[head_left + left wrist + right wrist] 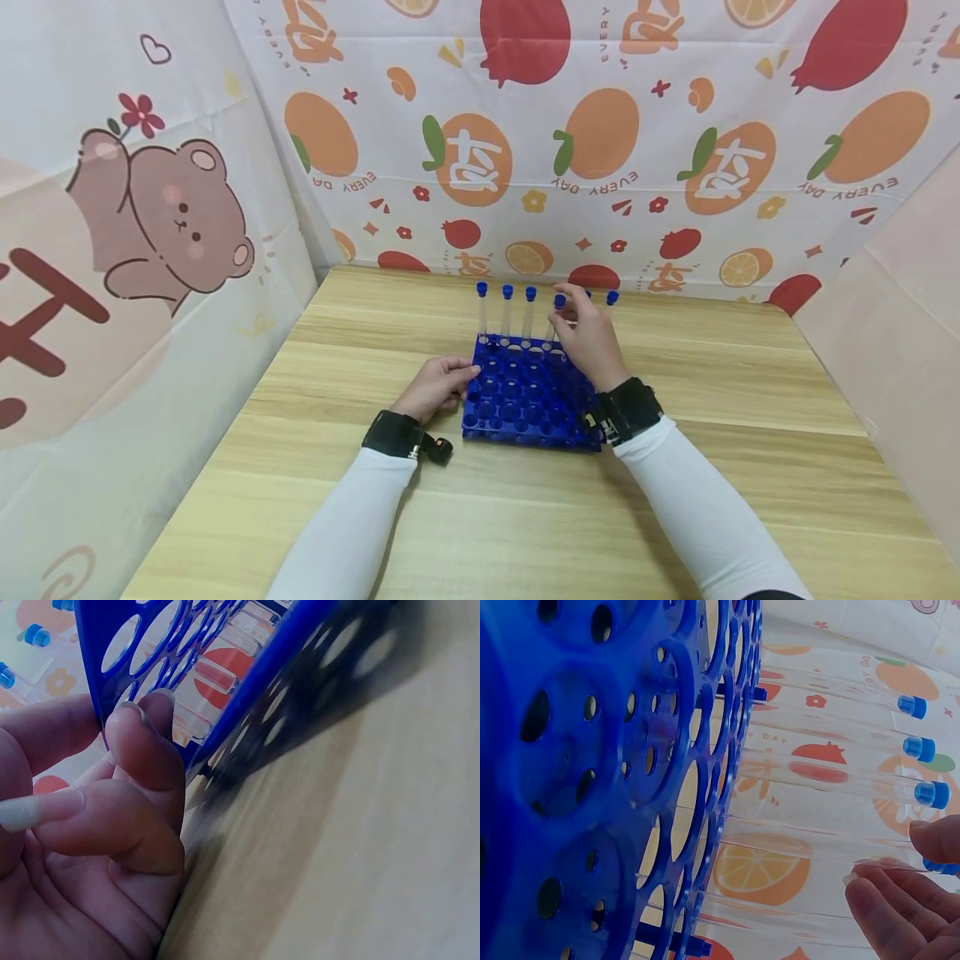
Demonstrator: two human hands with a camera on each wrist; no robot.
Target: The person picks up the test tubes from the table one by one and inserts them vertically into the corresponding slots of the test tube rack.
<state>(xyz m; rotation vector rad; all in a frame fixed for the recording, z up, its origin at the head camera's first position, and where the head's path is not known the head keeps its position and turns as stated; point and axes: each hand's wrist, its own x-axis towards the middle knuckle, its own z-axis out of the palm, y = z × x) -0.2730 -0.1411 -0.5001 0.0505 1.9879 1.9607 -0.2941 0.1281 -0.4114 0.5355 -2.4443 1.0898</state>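
A blue test tube rack stands on the table, with a grid of round holes. Clear test tubes with blue caps stand upright along its far row, such as the leftmost tube. My left hand grips the rack's left edge; the left wrist view shows thumb and fingers at its blue side. Over the back row, my right hand pinches one test tube just below its cap, thumb on one side and fingers on the other. The hand partly hides the tubes to the right of it.
Wooden table surface surrounds the rack. A patterned cloth with fruit prints hangs close behind the table, and another cloth with a bear print hangs at the left. Most of the rack's nearer holes hold no tubes.
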